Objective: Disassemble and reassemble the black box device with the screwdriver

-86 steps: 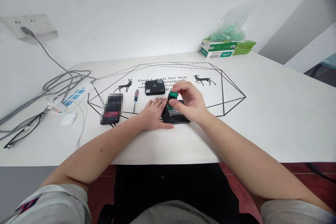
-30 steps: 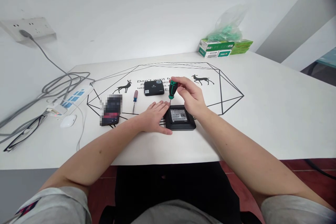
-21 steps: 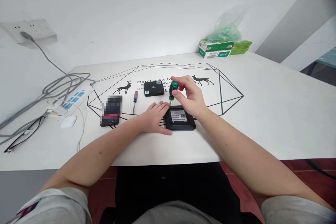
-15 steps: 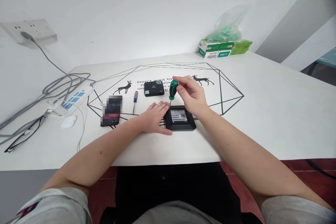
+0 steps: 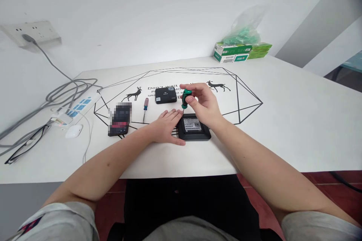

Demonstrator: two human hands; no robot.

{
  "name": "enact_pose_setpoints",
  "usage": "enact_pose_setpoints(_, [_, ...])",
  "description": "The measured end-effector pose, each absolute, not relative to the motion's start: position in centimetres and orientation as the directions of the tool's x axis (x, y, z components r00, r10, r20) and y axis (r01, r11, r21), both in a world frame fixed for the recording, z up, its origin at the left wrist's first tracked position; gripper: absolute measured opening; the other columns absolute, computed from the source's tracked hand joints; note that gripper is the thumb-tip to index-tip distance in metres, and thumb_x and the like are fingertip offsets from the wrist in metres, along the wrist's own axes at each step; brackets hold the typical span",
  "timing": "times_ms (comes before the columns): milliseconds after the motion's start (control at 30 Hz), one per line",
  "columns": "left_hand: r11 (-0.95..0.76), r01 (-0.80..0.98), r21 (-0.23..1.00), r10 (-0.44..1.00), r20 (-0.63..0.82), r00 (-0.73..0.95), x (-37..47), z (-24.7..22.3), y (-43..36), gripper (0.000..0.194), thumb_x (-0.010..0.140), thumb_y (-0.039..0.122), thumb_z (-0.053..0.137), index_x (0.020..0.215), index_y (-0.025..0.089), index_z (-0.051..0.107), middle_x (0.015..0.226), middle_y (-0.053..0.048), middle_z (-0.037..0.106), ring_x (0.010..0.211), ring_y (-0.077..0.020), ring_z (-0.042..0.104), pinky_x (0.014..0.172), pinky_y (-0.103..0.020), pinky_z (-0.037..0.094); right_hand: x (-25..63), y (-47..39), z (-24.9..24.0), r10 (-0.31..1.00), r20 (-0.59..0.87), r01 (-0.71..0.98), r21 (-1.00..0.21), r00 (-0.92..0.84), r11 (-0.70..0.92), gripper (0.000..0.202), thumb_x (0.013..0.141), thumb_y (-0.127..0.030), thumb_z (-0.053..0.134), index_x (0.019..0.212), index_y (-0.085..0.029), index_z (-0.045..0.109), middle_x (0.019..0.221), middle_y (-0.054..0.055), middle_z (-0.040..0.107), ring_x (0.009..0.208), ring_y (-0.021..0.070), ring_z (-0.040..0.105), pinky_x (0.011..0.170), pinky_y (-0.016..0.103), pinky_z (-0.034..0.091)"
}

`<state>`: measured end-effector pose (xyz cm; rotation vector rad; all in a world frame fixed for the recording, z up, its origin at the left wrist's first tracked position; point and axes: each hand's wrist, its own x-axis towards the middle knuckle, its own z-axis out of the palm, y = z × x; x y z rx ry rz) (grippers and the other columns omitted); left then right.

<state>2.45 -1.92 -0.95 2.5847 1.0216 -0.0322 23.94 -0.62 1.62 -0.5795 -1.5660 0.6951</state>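
Observation:
My right hand (image 5: 202, 103) is closed round the handle of a green and black screwdriver (image 5: 185, 99), held nearly upright. Its shaft points down at the back left corner of a black square device (image 5: 195, 135) with a white label, lying flat on the table. My left hand (image 5: 169, 127) rests flat against the device's left side, fingers and thumb spread. Behind the hands lies a smaller black box (image 5: 165, 95). Left of that box is a second screwdriver (image 5: 145, 109) with a red and blue handle.
A phone (image 5: 120, 118), partly pixelated, lies left of the second screwdriver. Farther left are a power strip (image 5: 82, 107), grey cables, a white earphone case (image 5: 74, 131) and glasses (image 5: 28, 145). Green boxes (image 5: 233, 49) and a plastic bag (image 5: 244, 32) stand at the back right.
The fingers of my right hand have shifted a little round the screwdriver handle, with the index finger farther left. My left hand and the device have stayed in place.

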Motion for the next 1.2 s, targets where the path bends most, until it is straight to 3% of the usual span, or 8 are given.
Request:
enact_pose_setpoints(167, [-0.666, 0.683, 0.299, 0.663, -0.182, 0.726, 2.57, -0.61, -2.05, 0.141, 0.087, 0.096, 0.061, 0.180, 0.004, 0.008, 0.187, -0.027, 0.011, 0.176, -0.0453, 0.006, 0.141, -0.060, 0.006, 24.25, -0.54, 1.76, 0.695, 0.706, 0.005, -0.701, -0.135, 0.713, 0.031, 0.106, -0.059, 0.067, 0.128, -0.037, 0.075, 0.133, 0.004, 0.079, 0.117, 0.0248, 0.077, 0.098, 0.047, 0.065])
enact_pose_setpoints(433, [-0.667, 0.681, 0.303, 0.661, -0.183, 0.728, 2.64, -0.49, -2.09, 0.141, 0.087, 0.097, 0.060, 0.180, 0.005, 0.008, 0.187, -0.026, 0.012, 0.176, -0.0446, 0.007, 0.141, -0.062, 0.006, 24.54, -0.19, 1.63, 0.692, 0.705, 0.083, -0.689, -0.151, 0.720, 0.035, 0.107, -0.062, 0.062, 0.128, -0.038, 0.078, 0.121, 0.004, 0.077, 0.102, 0.0242, 0.074, 0.099, 0.050, 0.061])
enact_pose_setpoints(667, [-0.674, 0.671, 0.309, 0.656, -0.167, 0.736, 2.56, -0.48, -2.10, 0.139, 0.087, 0.096, 0.061, 0.181, 0.007, 0.010, 0.187, -0.026, 0.014, 0.175, -0.0449, 0.009, 0.141, -0.061, 0.007, 24.59, 0.00, 1.60, 0.729, 0.675, 0.059, -0.728, -0.115, 0.683, 0.028, 0.108, -0.051, 0.062, 0.126, -0.036, 0.079, 0.119, 0.004, 0.077, 0.110, 0.0249, 0.071, 0.106, 0.051, 0.059])
enact_pose_setpoints(867, [-0.673, 0.671, 0.312, 0.658, -0.161, 0.735, 2.46, -0.66, -2.01, 0.139, 0.087, 0.097, 0.061, 0.181, 0.009, 0.009, 0.187, -0.027, 0.014, 0.175, -0.0465, 0.009, 0.141, -0.062, 0.007, 24.30, 0.32, 1.42, 0.718, 0.691, 0.026, -0.719, -0.081, 0.695, 0.031, 0.101, -0.059, 0.073, 0.118, -0.033, 0.073, 0.116, 0.004, 0.073, 0.101, 0.0213, 0.070, 0.092, 0.044, 0.064])
enact_pose_setpoints(1033, [-0.675, 0.667, 0.315, 0.655, -0.162, 0.739, 2.41, -0.82, -1.96, 0.139, 0.087, 0.098, 0.059, 0.181, 0.010, 0.007, 0.188, -0.026, 0.011, 0.175, -0.0466, 0.007, 0.140, -0.063, 0.007, 23.94, 0.05, 1.68, 0.779, 0.612, -0.131, -0.791, -0.136, 0.598, 0.042, 0.093, -0.059, 0.083, 0.112, -0.032, 0.057, 0.148, 0.007, 0.068, 0.114, 0.0223, 0.077, 0.087, 0.041, 0.068])
enact_pose_setpoints(1200, [-0.679, 0.667, 0.307, 0.657, -0.150, 0.739, 2.44, -0.90, -1.94, 0.138, 0.087, 0.098, 0.059, 0.181, 0.010, 0.008, 0.188, -0.026, 0.013, 0.175, -0.0473, 0.010, 0.140, -0.063, 0.008, 23.83, -0.06, 1.57, 0.769, 0.617, -0.166, -0.786, -0.167, 0.595, 0.042, 0.094, -0.057, 0.084, 0.113, -0.032, 0.056, 0.130, 0.005, 0.078, 0.114, 0.0226, 0.079, 0.089, 0.043, 0.068])
